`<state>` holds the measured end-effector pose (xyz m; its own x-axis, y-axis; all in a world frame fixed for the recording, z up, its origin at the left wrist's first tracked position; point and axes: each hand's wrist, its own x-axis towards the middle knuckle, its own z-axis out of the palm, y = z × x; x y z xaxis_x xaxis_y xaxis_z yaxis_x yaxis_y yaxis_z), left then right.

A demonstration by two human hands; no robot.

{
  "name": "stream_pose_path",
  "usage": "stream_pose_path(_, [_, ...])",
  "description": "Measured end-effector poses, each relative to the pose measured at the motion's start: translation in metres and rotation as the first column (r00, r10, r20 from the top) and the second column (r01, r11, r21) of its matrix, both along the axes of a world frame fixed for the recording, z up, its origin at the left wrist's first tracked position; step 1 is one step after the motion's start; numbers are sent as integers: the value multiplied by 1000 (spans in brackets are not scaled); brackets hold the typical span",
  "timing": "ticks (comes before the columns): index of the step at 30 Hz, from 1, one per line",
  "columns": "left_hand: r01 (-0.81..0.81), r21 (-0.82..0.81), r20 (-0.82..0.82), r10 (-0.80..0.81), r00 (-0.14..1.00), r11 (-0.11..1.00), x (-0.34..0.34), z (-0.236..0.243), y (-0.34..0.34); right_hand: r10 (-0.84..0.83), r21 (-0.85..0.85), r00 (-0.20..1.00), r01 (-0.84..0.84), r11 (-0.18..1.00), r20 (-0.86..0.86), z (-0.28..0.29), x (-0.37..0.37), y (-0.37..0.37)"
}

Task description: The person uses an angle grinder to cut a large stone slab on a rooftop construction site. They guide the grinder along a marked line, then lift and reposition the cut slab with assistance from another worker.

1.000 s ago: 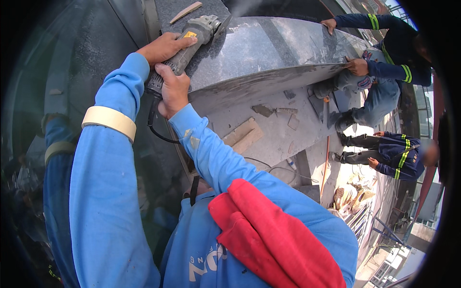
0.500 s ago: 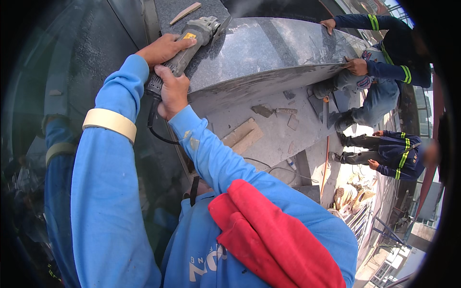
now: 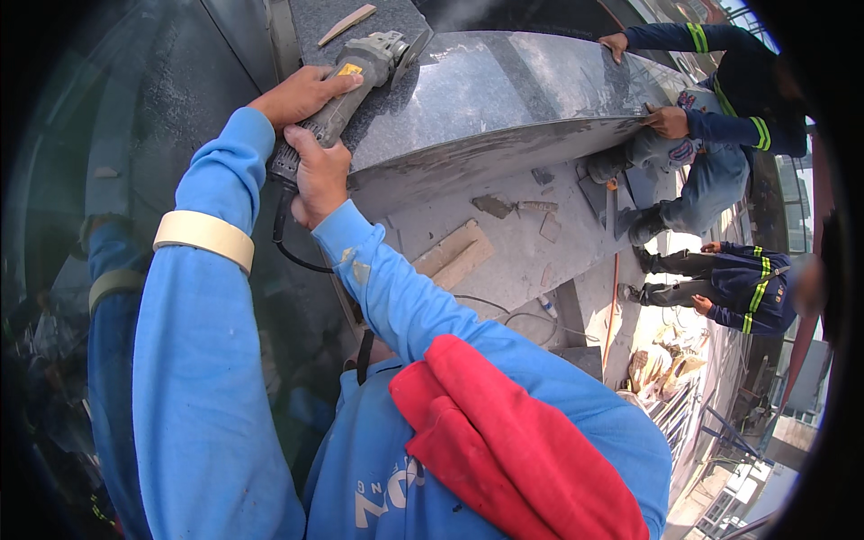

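Observation:
A grey angle grinder (image 3: 355,85) lies against the near end of a large curved slab of polished grey stone (image 3: 504,99). My left hand (image 3: 301,93) wraps the grinder's body from above. My right hand (image 3: 319,175) grips its rear handle, where a black cable (image 3: 288,243) hangs down. The grinder's disc touches the slab's top edge. Both my sleeves are blue, and a roll of pale tape (image 3: 205,237) sits around my left forearm. A red cloth (image 3: 504,450) lies over my right shoulder.
At the slab's far end another person's two hands (image 3: 666,121) hold the stone. A second person (image 3: 729,288) crouches lower at right. Wooden blocks (image 3: 459,252) and stone chips lie on the concrete ledge below. A dark glass wall (image 3: 108,162) stands at left.

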<state>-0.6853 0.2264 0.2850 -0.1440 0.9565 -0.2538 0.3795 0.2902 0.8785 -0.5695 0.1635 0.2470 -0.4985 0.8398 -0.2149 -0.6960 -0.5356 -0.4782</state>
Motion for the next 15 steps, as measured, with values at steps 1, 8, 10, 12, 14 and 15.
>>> stream_pose_path(1, [0, -1, -2, 0, 1000, 1000, 0, 1, 0, 5, -3, 1000, -5, 1000, 0, 0, 0, 0])
stream_pose_path(8, [18, -1, -1, -18, 1000, 1000, -1, -1, 2, -3, -5, 1000, 3, 1000, -17, -5, -1, 3])
stream_pose_path(10, [9, 3, 1, -9, 1000, 1000, -1, -3, 3, 7, -10, 1000, -7, 1000, -6, -6, -2, 4])
stream_pose_path(12, [12, -15, -5, -12, 1000, 1000, -3, -5, 5, 7, -11, 1000, -7, 1000, -4, -7, -2, 5])
stream_pose_path(14, [24, -55, -23, -26, 999, 998, -5, -5, 7, 2, -8, 1000, -2, 1000, -12, -7, -3, 6])
stream_pose_path(15, [26, -58, -21, -27, 999, 998, -7, -6, 8, 3, -12, 1000, -3, 1000, -4, -7, -3, 6])
